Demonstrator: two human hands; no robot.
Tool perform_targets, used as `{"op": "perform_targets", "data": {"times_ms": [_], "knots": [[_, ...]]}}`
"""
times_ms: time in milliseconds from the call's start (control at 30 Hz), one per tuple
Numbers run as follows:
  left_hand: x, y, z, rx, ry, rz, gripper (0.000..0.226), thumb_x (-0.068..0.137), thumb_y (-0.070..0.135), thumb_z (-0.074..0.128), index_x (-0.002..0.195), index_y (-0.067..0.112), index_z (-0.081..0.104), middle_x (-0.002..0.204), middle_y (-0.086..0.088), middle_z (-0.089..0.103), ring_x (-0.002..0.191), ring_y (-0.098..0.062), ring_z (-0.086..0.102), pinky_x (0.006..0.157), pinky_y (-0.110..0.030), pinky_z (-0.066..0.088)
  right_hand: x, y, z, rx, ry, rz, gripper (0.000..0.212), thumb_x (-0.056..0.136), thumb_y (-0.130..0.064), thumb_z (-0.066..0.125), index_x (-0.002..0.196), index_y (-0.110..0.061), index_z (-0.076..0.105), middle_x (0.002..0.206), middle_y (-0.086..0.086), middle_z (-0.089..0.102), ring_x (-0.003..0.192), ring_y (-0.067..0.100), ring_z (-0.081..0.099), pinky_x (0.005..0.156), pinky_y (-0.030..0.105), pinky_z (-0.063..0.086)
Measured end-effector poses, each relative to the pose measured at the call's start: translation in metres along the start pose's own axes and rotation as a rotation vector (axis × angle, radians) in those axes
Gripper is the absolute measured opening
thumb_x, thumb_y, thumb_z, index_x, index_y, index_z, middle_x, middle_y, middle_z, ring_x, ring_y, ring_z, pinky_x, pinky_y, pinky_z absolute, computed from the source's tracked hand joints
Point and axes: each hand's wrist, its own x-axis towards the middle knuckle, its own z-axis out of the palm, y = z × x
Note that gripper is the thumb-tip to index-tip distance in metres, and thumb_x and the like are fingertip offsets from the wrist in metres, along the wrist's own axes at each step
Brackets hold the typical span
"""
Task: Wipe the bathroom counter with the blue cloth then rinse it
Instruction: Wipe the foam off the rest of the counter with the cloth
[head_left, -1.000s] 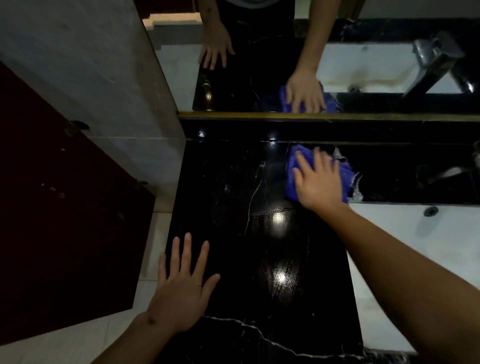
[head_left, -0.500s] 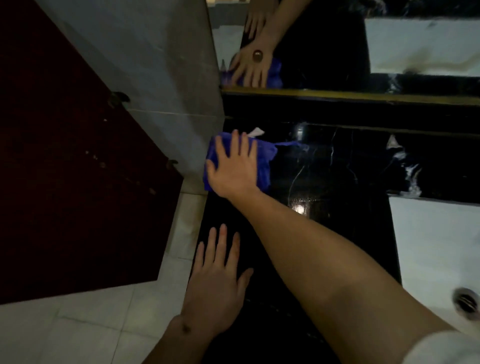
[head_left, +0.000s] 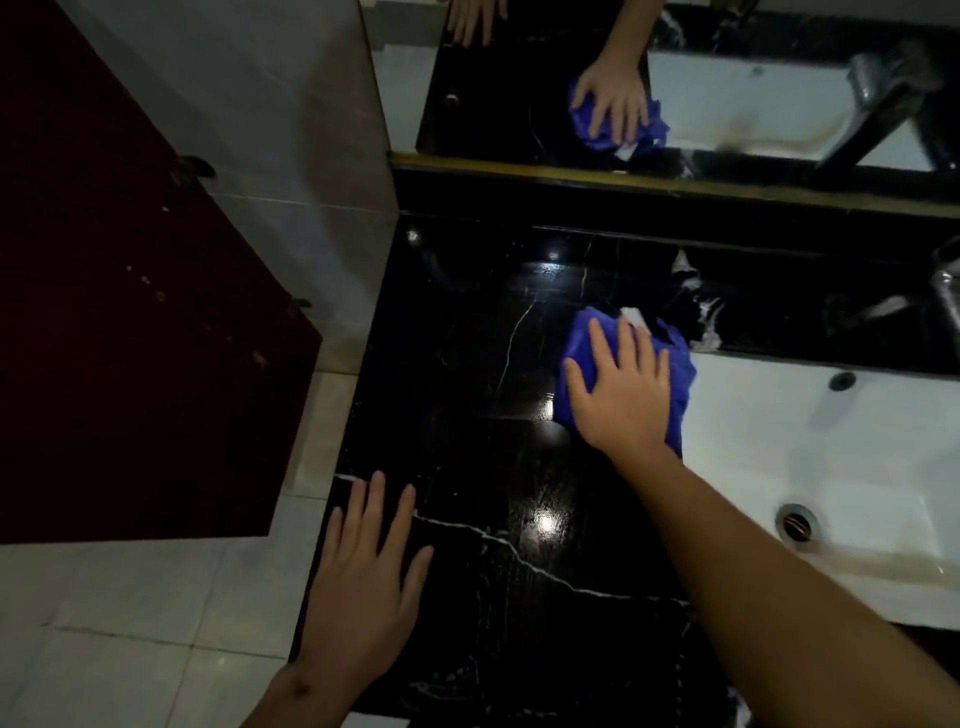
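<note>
cloth: crumpled blue microfibre cloth (head_left: 576, 338) is lying on the glossy black marble surface (head_left: 467, 389) w/ white veins, right beside the sink edge; small white tag poking out at its far side.
R hand: right hand (head_left: 623, 400) is pressing flat on the cloth, fingers (head_left: 602, 343) straight & slightly spread, not curled round anything. Palm-down push, no grip.
L hand: left hand (head_left: 363, 587) is resting flat on the near left corner of the surface, fingers straight & apart, holding nothing. Looks like it's bracing.
handling: cloth is soft, light, bunching under the palm, so it's prob sliding easy on polished stone. Flat palm pressure is working for wiping; for the rinse, better to be gathering it into a fist from the middle, since edges are flopping loose. Not fragile. If damp, could be dripping; can't tell wetness.
sink: white rectangular ceramic basin (head_left: 753, 441) just right of the cloth, metal drain (head_left: 795, 525) open, overflow hole at far wall. No standing water visible; brownish staining near the front rim.
tap: chrome faucet (head_left: 948, 291) at the right frame edge, mostly cut off; no water running that I can see.
progress: judging mid-wipe, rinse not yet started.
mirror: is reflecting both hands & cloth above the back ledge.
</note>
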Motion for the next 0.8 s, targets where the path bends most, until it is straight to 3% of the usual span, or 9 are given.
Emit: {"op": "perform_targets", "data": {"times_ms": [133, 300, 433, 533, 667, 800], "knots": [[-0.001, 0.002, 0.000, -0.012, 0.022, -0.018, 0.062, 0.102, 0.053, 0.017, 0.158, 0.025, 0.018, 0.167, -0.007, 0.007, 0.154, -0.020, -0.004, 0.122, -0.042, 0.003, -0.042, -0.030, 0.005, 0.061, 0.019, 0.290, 0.070, 0.098, -0.058, 0.027, 0.159, -0.024, 0.024, 0.166, 0.015, 0.019, 0.154, 0.034, 0.013, 0.124, 0.055, 0.007], [-0.018, 0.001, 0.001, -0.053, 0.036, -0.065, 0.062, 0.102, 0.053, 0.016, 0.157, 0.026, 0.022, 0.167, -0.006, 0.009, 0.154, -0.021, 0.001, 0.121, -0.041, 0.006, -0.063, -0.102, 0.012, 0.126, -0.010, 0.369, 0.069, 0.098, -0.053, 0.034, 0.158, -0.018, 0.028, 0.165, 0.020, 0.018, 0.153, 0.038, 0.011, 0.122, 0.059, 0.007], [-0.045, -0.006, 0.009, -0.072, 0.038, -0.091, 0.061, 0.102, 0.051, 0.021, 0.157, 0.025, 0.022, 0.166, -0.004, 0.011, 0.154, -0.021, 0.003, 0.120, -0.041, 0.007, -0.071, -0.175, 0.021, 0.141, -0.029, 0.104, 0.070, 0.095, -0.052, 0.040, 0.156, -0.017, 0.034, 0.163, 0.024, 0.023, 0.152, 0.041, 0.017, 0.122, 0.059, 0.008], [-0.072, -0.011, 0.015, -0.070, 0.015, -0.073, 0.058, 0.103, 0.050, 0.021, 0.154, 0.024, 0.031, 0.164, -0.003, 0.021, 0.153, -0.022, 0.009, 0.119, -0.043, 0.011, -0.101, -0.206, 0.023, 0.114, -0.110, -0.270, 0.068, 0.098, -0.052, 0.034, 0.158, -0.019, 0.028, 0.165, 0.021, 0.017, 0.154, 0.038, 0.010, 0.123, 0.057, 0.005], [-0.114, -0.012, 0.023, -0.095, -0.050, -0.046, 0.057, 0.104, 0.048, 0.017, 0.152, 0.024, 0.033, 0.162, -0.005, 0.028, 0.149, -0.026, 0.022, 0.116, -0.045, 0.017, -0.147, -0.181, 0.016, 0.085, -0.223, -0.723, 0.067, 0.102, -0.056, 0.027, 0.160, -0.027, 0.015, 0.169, 0.012, 0.008, 0.155, 0.032, 0.002, 0.125, 0.053, 0.002], [-0.137, -0.006, 0.031, -0.099, -0.064, -0.070, 0.058, 0.103, 0.050, 0.017, 0.154, 0.026, 0.031, 0.164, -0.004, 0.022, 0.152, -0.023, 0.015, 0.118, -0.043, 0.013, -0.162, -0.118, 0.009, 0.062, -0.232, -0.888, 0.065, 0.101, -0.058, 0.034, 0.159, -0.030, 0.023, 0.168, 0.005, 0.017, 0.155, 0.027, 0.010, 0.125, 0.050, 0.006]]}}
